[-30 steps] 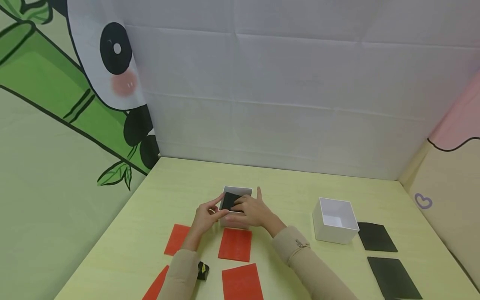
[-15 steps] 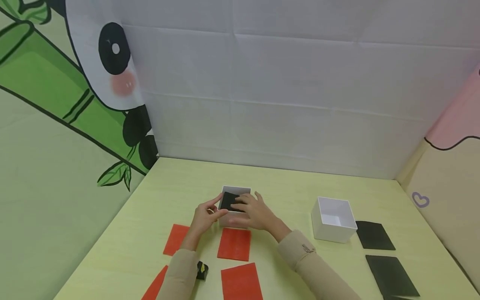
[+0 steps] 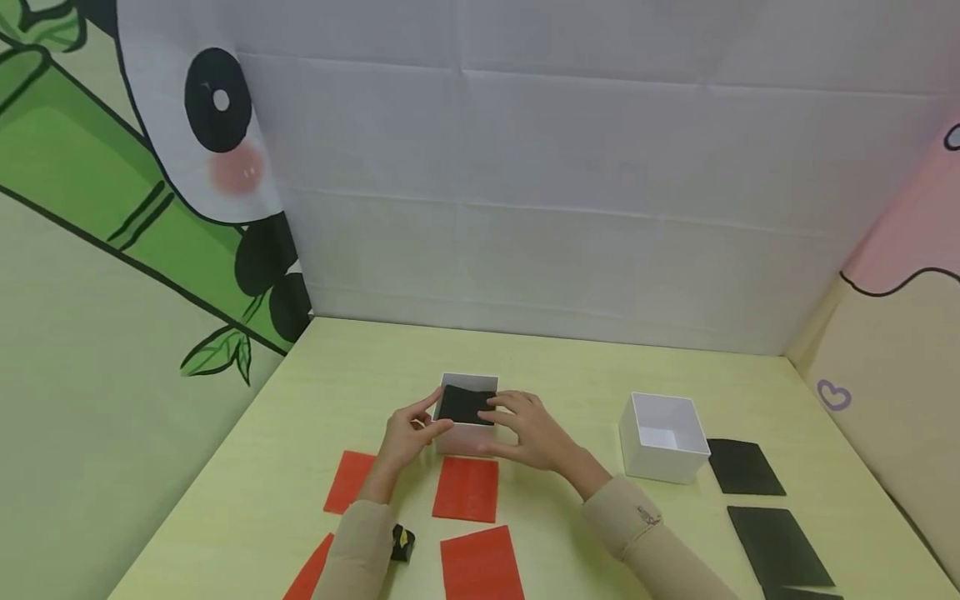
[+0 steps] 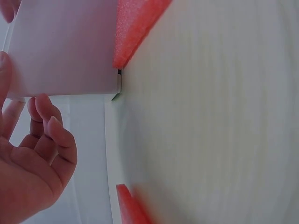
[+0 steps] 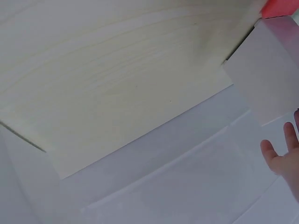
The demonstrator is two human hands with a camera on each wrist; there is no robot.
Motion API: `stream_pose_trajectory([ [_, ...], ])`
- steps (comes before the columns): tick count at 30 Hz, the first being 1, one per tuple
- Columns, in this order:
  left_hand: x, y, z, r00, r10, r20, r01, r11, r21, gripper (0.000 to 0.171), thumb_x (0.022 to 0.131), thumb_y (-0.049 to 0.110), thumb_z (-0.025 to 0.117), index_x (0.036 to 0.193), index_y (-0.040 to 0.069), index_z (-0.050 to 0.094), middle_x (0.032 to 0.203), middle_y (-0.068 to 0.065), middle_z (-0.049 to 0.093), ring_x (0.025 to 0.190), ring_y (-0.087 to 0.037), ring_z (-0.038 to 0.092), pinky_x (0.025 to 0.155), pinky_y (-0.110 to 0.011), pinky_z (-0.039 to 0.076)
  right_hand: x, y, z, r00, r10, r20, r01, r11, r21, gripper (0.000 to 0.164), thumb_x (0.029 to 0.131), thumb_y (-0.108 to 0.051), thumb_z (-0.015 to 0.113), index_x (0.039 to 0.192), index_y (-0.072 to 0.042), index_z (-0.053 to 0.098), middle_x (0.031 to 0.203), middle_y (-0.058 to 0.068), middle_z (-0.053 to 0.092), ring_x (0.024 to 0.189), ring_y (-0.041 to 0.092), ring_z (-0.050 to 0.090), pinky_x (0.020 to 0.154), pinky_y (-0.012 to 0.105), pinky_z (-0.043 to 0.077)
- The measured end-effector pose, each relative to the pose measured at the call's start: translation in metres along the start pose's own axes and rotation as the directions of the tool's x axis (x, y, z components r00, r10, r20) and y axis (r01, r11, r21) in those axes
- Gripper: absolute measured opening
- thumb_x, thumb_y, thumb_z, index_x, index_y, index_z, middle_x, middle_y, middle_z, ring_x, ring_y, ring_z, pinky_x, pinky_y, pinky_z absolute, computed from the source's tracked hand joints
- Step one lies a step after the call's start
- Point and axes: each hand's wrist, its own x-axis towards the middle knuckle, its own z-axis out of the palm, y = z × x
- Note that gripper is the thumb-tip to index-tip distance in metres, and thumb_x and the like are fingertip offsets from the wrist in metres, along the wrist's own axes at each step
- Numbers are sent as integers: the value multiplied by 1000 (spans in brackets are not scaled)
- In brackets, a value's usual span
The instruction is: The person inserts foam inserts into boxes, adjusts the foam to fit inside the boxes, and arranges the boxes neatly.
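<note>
On the table [image 3: 555, 375], we see a box [image 3: 465, 440], pinched at its left side by the left hand [image 3: 405, 435]; the right hand [image 3: 531, 429], fingers spread, grips nothing at the right rim; inside lies a black sheet [image 3: 461, 406].

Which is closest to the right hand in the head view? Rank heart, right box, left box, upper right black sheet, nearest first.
From the right hand:
1. Left box: directly at its left.
2. Right box: standing to its right.
3. Upper right black sheet: just right of that box.
4. Heart: farthest right, beyond the sheet.
</note>
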Motion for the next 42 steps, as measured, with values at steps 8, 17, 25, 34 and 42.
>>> stream_pose_trajectory([
  [8,-1,0,-1,1000,2,-5,-2,1000,-10,59,73,18,74,127,12,51,62,-5,46,48,-13,40,45,-22,30,-24,5,-15,997,-32,-71,36,998,57,47,84,-43,58,115,-9,60,116,12,54,114,28,42,92,48,32],
  [17,-13,31,-4,1000,-4,16,4,1000,-19,56,75,6,71,127,1,49,63,-10,45,48,-13,39,46,-21,29,-55,2,-26,999,-24,-27,27,995,92,51,84,-46,56,119,-10,57,120,8,52,115,26,41,91,46,32],
  [25,-17,37,-5,1000,14,22,-13,1000,-28,54,77,4,69,126,-2,48,63,-12,45,48,-14,41,46,-20,30,-79,-4,-33,999,-15,29,13,996,83,51,83,-46,57,123,-14,55,121,6,51,116,26,41,90,46,34],
  [34,-19,35,-8,1000,10,27,-9,1000,-21,55,77,5,69,126,-1,48,63,-13,45,49,-15,42,46,-20,31,-107,-11,-35,997,-34,64,31,999,41,53,82,-47,58,124,-14,54,121,3,52,115,25,42,87,45,37],
  [42,-20,33,-11,1000,2,29,-2,1000,-13,54,77,6,69,127,0,48,63,-12,45,49,-15,42,46,-21,31,-124,-13,-33,992,-114,50,111,992,56,49,80,-39,64,122,-14,56,116,0,57,109,26,47,82,45,40],
])
